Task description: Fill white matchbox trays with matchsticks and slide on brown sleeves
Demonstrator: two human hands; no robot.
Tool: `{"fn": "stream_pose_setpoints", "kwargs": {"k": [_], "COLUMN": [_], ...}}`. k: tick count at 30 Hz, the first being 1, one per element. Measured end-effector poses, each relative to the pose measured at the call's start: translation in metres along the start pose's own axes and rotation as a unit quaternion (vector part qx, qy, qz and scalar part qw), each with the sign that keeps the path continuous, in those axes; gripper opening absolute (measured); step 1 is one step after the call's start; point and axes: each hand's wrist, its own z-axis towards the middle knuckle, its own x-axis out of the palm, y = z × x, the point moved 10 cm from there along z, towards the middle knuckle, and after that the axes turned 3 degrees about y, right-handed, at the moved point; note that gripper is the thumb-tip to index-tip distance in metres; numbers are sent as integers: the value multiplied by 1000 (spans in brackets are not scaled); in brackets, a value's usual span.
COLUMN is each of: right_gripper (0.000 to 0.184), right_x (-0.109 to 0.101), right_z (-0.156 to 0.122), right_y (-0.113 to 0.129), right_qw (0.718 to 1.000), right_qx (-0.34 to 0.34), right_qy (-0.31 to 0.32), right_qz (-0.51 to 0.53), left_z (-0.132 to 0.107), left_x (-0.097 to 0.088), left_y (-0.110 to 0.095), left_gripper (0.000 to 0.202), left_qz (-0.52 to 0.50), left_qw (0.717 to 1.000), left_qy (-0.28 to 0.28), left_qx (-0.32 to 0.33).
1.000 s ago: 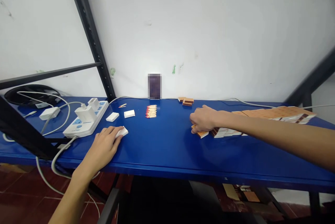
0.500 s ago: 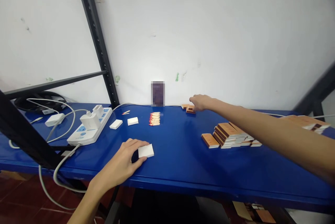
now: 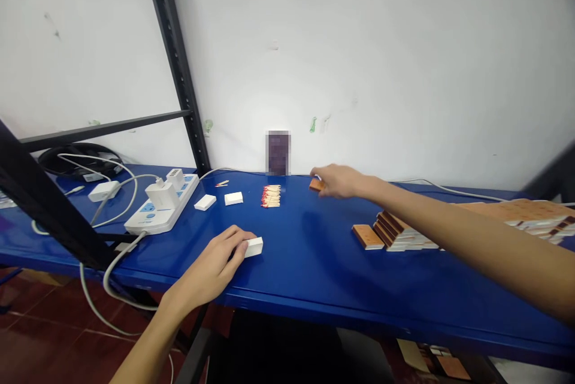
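Working over a blue shelf (image 3: 291,279), with stacked matchboxes (image 3: 399,233) at right and a white power strip (image 3: 155,220) at left, we have our right hand (image 3: 339,181) pinched on an orange matchbox (image 3: 316,184) near the wall. Our left hand (image 3: 220,261) closes thumb and fingers around a small white box (image 3: 254,246) nearer the front edge, red-tipped matches (image 3: 271,196) lined up beyond it.

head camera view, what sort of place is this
Probably a makeshift work or storage spot: a blue shelf, a black perforated frame and stacked orange-brown boxes suggest it.
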Motion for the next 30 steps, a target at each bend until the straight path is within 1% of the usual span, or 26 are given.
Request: {"fn": "stream_pose_setpoints", "kwargs": {"k": [1,2,4,5,7,9,11,15,19,21,24,25,26,28,30], "right_gripper": [59,62,66,66,59,49,43,30,21,18,17,18,19,21,20], "right_x": [3,7,17,20,15,7,5,14,20,20,18,17,16,10,4], "right_z": [-9,-17,-27,-28,-21,-7,8,25,25,22,16,15,13,14,22], "right_y": [18,34,61,72,92,110,120,129,131,132,132,132,131,125,113], "right_qw": [999,998,994,993,992,990,987,983,978,976,973,971,969,966,963], "right_qx": [-32,-50,-73,-79,-102,-140,-157,-169,-178,-181,-186,-190,-194,-194,-175], "right_qy": [13,30,79,89,66,14,-27,-71,-105,-121,-137,-143,-149,-164,-174], "right_qz": [22,34,30,27,22,16,3,-6,6,11,11,14,20,48,105], "left_z": [1,2,4,6,10,13,15,15,11,8,2,0,-2,-2,0], "left_x": [-1,-2,-3,-3,-2,-1,0,1,-2,-4,-9,-12,-13,-12,-11], "left_y": [1,3,5,6,7,6,2,-9,-15,-12,1,4,4,5,4], "left_gripper": [34,34,35,35,35,34,32,33,42,50,56,56,54,49,43], "left_qz": [1,3,14,22,42,63,82,94,47,13,-31,-42,-48,-47,-41], "left_qw": [1000,1000,999,999,998,997,996,994,996,997,993,992,992,993,994], "left_qy": [-13,-25,-36,-35,-27,-23,-28,-50,-72,-81,-105,-115,-119,-109,-97], "left_qx": [-4,-8,-18,-23,-32,-32,-17,6,0,-10,-36,-31,-13,4,3]}}
